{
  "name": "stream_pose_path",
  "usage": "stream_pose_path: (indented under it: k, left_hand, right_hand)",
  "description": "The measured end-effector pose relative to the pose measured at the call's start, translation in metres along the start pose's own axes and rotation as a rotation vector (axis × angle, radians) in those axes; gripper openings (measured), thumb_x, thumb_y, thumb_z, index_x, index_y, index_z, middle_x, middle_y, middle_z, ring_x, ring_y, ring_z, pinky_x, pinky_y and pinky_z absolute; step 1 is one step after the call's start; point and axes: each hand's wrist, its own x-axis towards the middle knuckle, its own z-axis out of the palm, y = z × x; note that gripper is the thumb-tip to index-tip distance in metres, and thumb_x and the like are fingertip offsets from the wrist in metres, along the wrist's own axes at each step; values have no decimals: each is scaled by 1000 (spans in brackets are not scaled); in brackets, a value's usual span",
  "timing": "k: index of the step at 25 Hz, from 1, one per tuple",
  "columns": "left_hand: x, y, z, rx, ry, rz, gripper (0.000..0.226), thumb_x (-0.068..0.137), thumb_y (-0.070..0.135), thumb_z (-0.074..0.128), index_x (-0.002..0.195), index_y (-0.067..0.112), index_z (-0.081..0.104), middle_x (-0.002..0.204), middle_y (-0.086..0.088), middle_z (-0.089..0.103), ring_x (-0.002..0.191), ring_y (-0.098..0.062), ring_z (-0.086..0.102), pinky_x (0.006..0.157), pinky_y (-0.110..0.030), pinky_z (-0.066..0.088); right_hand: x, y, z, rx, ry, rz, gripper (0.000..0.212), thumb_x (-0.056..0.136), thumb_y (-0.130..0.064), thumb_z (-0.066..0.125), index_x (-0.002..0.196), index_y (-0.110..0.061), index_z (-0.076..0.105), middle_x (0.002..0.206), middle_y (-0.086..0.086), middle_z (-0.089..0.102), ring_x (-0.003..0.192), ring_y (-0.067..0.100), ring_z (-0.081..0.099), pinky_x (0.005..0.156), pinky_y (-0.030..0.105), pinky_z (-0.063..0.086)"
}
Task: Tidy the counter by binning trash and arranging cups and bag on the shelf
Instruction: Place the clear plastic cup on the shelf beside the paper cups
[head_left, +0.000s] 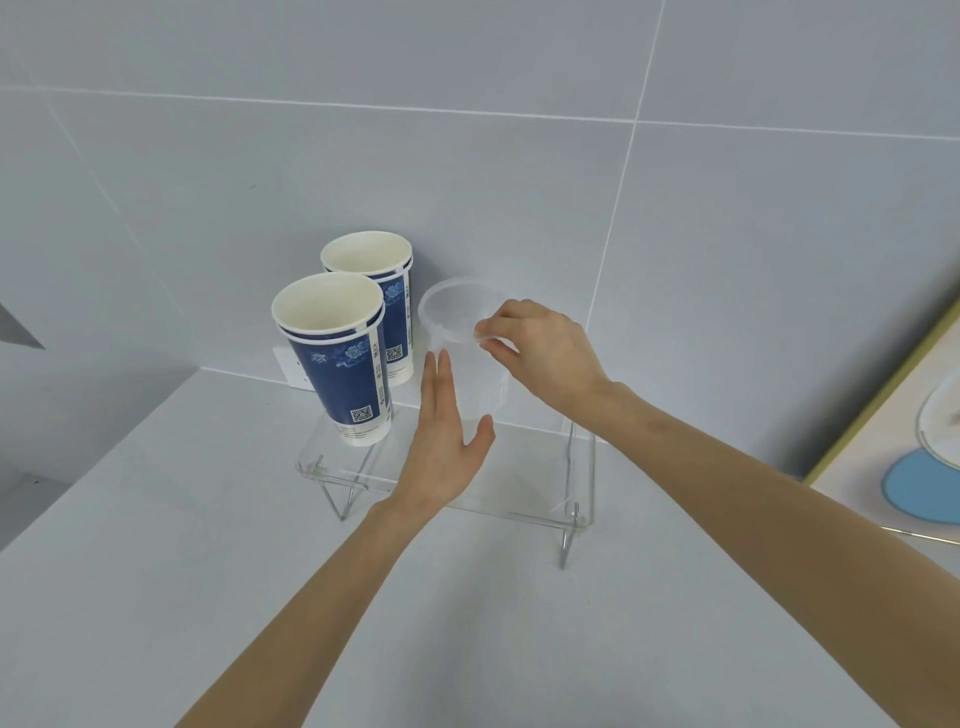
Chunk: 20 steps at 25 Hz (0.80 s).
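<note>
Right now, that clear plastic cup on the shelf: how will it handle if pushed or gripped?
The clear plastic cup looks thin-walled and see-through, so probably light and easily squashed. It stands tall on the clear shelf, so a sideways push may tip it. The right hand pinches its rim; the left hand steadies it.

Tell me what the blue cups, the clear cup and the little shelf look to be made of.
Blue cups: likely coated paper, with matte white insides, rolled rims and printed walls.
Clear cup: probably thin plastic, translucent and slightly frosted; the right hand pinches its rim.
Shelf: seemingly clear acrylic with glossy edges, on thin metal-looking wire legs.
</note>
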Motion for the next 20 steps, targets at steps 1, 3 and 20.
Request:
stream_pose_path:
  k: [1, 3, 20]
  left_hand:
    - [3, -1, 0, 2, 10, -1, 75, 90, 14, 49, 142, 6, -5, 156, -10, -7, 144, -19, -1, 92, 0, -3]
    - [7, -3, 0, 5, 21, -12, 75, 90, 14, 48, 142, 6, -5, 156, -11, -7, 144, -19, -1, 92, 0, -3]
    - [13, -4, -12, 57, -25, -20, 73, 91, 16, 46, 142, 8, -5, 156, -11, -7, 145, -19, -1, 101, -9, 6]
  right_hand:
    - [3, 0, 2, 2, 1, -2, 24, 94, -19, 45, 112, -16, 62, 112, 6, 63, 106, 24, 55, 71, 31, 40]
    - [9, -2, 5, 9, -5, -2, 24, 94, -18, 45, 112, -15, 62, 112, 6, 63, 106, 25, 55, 73, 34, 43]
    - [14, -6, 13, 17, -32, 24, 40, 95, -19, 44, 135, -20, 40, 138, 5, 50, 128, 22, 44, 97, 37, 42]
